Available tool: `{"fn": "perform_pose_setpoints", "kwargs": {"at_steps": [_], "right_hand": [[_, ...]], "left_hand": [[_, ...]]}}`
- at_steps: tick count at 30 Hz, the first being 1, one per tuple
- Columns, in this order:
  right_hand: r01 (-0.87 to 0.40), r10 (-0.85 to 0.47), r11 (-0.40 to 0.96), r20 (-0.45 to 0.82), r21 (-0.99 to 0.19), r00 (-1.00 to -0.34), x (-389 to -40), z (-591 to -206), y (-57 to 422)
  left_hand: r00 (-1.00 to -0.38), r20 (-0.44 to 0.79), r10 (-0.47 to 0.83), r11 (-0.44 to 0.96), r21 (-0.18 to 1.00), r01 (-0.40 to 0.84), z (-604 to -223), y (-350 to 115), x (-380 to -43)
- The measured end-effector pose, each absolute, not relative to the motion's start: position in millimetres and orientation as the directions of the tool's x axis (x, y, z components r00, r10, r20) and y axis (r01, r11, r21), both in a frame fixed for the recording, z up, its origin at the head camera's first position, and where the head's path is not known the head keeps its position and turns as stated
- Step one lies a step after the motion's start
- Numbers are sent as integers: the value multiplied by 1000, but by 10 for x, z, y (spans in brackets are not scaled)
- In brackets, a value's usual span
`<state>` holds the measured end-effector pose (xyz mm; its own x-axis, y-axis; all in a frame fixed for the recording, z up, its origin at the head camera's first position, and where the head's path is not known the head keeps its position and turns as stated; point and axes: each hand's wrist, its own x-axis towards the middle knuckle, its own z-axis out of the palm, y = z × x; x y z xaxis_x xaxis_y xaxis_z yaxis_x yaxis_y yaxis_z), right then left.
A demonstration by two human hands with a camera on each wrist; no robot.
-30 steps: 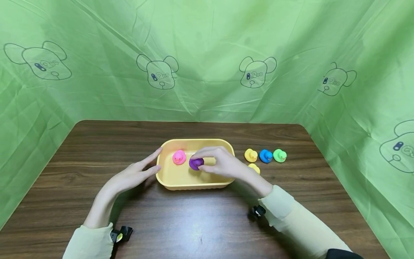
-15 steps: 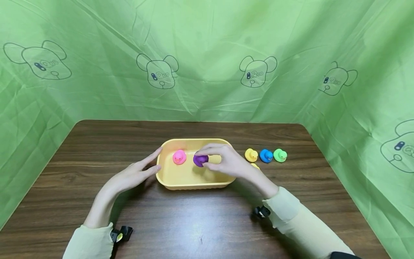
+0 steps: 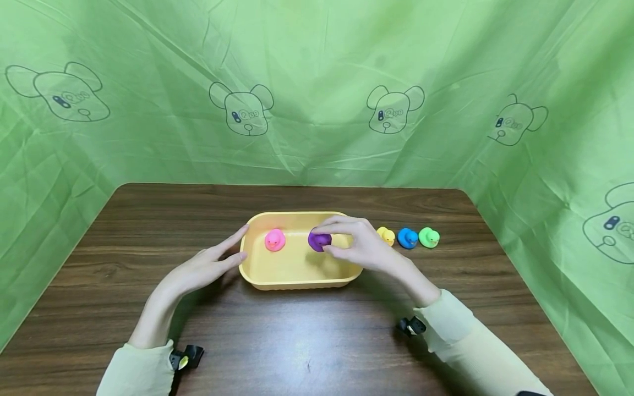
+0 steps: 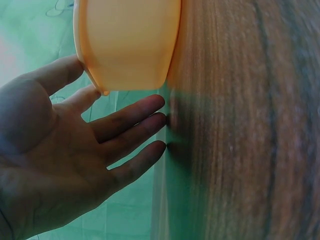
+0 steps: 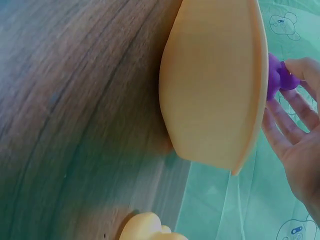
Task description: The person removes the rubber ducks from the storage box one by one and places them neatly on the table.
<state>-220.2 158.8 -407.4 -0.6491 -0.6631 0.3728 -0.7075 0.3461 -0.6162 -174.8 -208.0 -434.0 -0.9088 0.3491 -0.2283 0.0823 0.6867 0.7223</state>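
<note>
A yellow plastic basin (image 3: 297,272) stands on the wooden table with a pink rubber duck (image 3: 274,240) inside, toward its left end. My right hand (image 3: 364,245) pinches a purple rubber duck (image 3: 319,241) between thumb and fingers, over the right half of the basin. In the right wrist view the purple duck (image 5: 281,77) shows above the basin's rim, partly hidden by it. My left hand (image 3: 205,268) has its fingers extended, with thumb and forefinger at the basin's left rim. The left wrist view shows the other fingers (image 4: 135,117) spread beside the basin's end wall.
Right of the basin a yellow duck (image 3: 386,236), a blue duck (image 3: 408,238) and a green duck (image 3: 428,237) sit in a row on the table (image 3: 238,341). Another yellow duck (image 5: 145,229) shows low in the right wrist view. A green curtain (image 3: 317,154) surrounds the table.
My right hand has moved right across the basin with the purple duck, away from the pink one, and now hides the nearer yellow duck in the head view. The left hand stays put.
</note>
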Motion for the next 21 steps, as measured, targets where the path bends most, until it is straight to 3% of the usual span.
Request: {"fn": "perform_pose_setpoints", "kwargs": {"at_steps": [9, 21], "right_hand": [[-666, -632, 403, 335, -628, -698, -2156, -4014, 1736], [-666, -607, 401, 363, -629, -707, -2127, -3957, 1904]], "left_hand": [[-910, -228, 345, 688, 721, 81, -4340, -2074, -1738], [-914, -228, 335, 693, 717, 75, -4336, -2074, -1733]]}}
